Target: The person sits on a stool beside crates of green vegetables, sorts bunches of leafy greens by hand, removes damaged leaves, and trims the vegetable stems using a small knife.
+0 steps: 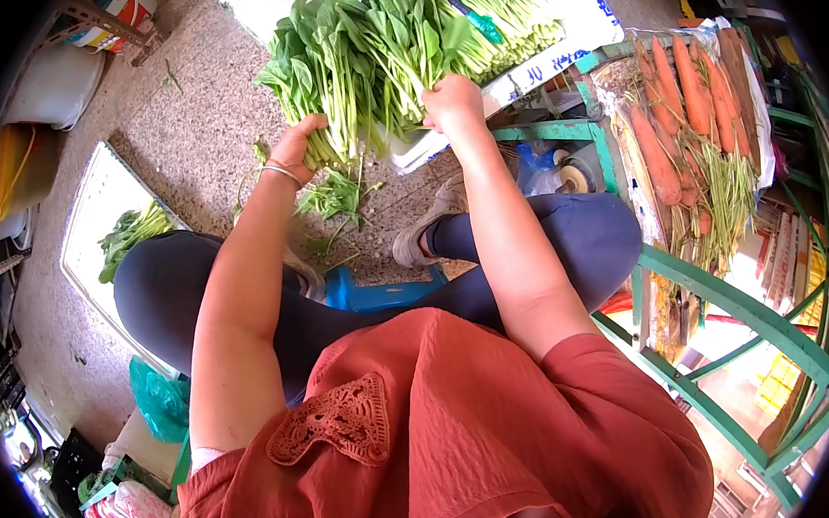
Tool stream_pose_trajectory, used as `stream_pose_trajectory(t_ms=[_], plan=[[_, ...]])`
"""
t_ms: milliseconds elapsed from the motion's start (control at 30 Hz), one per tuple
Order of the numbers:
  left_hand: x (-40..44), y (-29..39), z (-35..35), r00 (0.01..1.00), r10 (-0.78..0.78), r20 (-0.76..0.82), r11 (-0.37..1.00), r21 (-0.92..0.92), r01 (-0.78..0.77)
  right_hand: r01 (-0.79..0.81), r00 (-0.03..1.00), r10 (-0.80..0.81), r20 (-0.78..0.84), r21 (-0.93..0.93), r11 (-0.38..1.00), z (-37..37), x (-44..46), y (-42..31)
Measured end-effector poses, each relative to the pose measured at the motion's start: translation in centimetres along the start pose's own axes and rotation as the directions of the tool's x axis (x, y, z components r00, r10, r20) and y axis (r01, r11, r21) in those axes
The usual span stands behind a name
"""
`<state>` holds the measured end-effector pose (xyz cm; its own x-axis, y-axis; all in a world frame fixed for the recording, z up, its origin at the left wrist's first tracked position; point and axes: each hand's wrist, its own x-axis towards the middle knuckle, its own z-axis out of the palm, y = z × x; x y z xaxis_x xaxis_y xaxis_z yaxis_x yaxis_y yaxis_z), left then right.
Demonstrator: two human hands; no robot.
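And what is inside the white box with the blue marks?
Bunches of leafy greens lie in the white box, with a small dark-and-green object on them. The greens cover the bottom below them; anything beneath is hidden.

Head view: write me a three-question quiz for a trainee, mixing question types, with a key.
1. Which wrist wears the bracelet, left or right?
2. True or false: in the picture, the carrots lie to the right of the white box.
3. What do the left hand and right hand both touch? a) the teal bag b) the leafy greens c) the floor

Key: 1. left; 2. true; 3. b
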<state>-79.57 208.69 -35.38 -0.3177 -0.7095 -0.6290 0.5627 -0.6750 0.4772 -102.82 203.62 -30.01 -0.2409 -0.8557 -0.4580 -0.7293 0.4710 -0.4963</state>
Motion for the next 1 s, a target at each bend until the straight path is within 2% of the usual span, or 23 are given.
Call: stream_pose_trajectory(t_ms=[33, 67, 100, 167, 200, 233, 300, 367, 500, 600, 667, 733, 800, 833, 867, 1000], plan=[[0.0, 0.0, 0.0, 1.0, -0.014, 0.017, 1.0, 0.02, 0.014, 0.0, 1.0, 0.0, 0.0, 0.0, 1.0, -0.3, -0.8, -0.7], [0.0, 0.1, 0.0, 1.0, -0.012, 0.017, 1.0, 0.018, 0.012, 0.091, 0.965, -0.118, -0.235, -0.12, 0.989, -0.2, -2.0, -1.2], [0.1, 0.1, -0.1, 1.0, -0.013, -0.004, 0.999, 0.045, 0.013, 0.15, 0.863, -0.252, -0.438, -0.255, 0.955, -0.3, -3.2, -1.7], [0.1, -0.1, -0.3, 0.999, -0.017, -0.028, 0.997, 0.07, 0.019, 0.2, 0.882, -0.292, -0.369, -0.268, 0.942, -0.2, -3.9, -1.6], [0.3, -0.3, -0.5, 1.0, -0.007, -0.006, 0.999, 0.053, 0.007, 0.123, 0.985, -0.129, -0.118, -0.058, 0.991, 0.3, -4.0, -1.4], [0.6, -0.4, -0.6, 1.0, 0.006, 0.018, 0.999, 0.036, -0.006, -0.017, 0.986, -0.004, 0.169, 0.124, 0.992, 0.9, -4.0, -1.3], [0.9, -0.5, -0.8, 0.999, -0.015, 0.047, 0.999, 0.04, 0.014, -0.182, 0.957, 0.128, 0.261, 0.196, 0.964, 2.7, -4.4, -1.2], [0.9, -0.6, -0.9, 0.998, 0.02, 0.056, 0.999, 0.047, -0.023, -0.128, 0.946, 0.051, 0.322, 0.224, 0.966, 3.9, -3.6, -0.7], [0.9, -0.6, -1.1, 0.999, 0.008, 0.049, 0.999, 0.036, -0.01, -0.096, 0.943, 0.007, 0.333, 0.254, 0.962, 3.8, -4.0, -1.5], [0.4, -0.3, -0.4, 0.999, -0.018, 0.048, 1.0, 0.022, 0.017, -0.1, 0.936, -0.028, 0.35, 0.344, 0.934, 3.9, -3.8, -1.6], [0.1, -0.3, -0.1, 0.999, -0.036, 0.023, 0.999, 0.012, 0.035, -0.172, 0.931, -0.029, 0.364, 0.506, 0.845, 3.7, -4.9, -2.2], [0.2, -0.2, -0.4, 0.982, -0.042, 0.182, 0.996, -0.064, 0.054, -0.177, 0.935, -0.045, 0.353, 0.57, 0.803, 4.3, -5.7, -2.2], [0.1, 0.0, -0.4, 0.981, -0.04, 0.191, 0.995, -0.086, 0.057, -0.19, 0.948, -0.058, 0.314, 0.7, 0.688, 4.6, -6.4, -2.4], [0.0, 0.1, -0.3, 0.979, -0.038, 0.198, 0.992, -0.108, 0.06, -0.19, 0.947, -0.059, 0.315, 0.7, 0.688, 4.6, -6.8, -2.5], [-0.3, 0.2, -0.2, 0.991, -0.038, 0.129, 0.992, -0.113, 0.053, -0.197, 0.943, -0.065, 0.325, 0.707, 0.679, 4.5, -7.1, -2.5], [-0.4, 0.2, 0.0, 0.989, -0.018, 0.148, 0.983, -0.18, 0.045, -0.196, 0.937, -0.081, 0.34, 0.703, 0.684, 4.2, -8.0, -2.1]])
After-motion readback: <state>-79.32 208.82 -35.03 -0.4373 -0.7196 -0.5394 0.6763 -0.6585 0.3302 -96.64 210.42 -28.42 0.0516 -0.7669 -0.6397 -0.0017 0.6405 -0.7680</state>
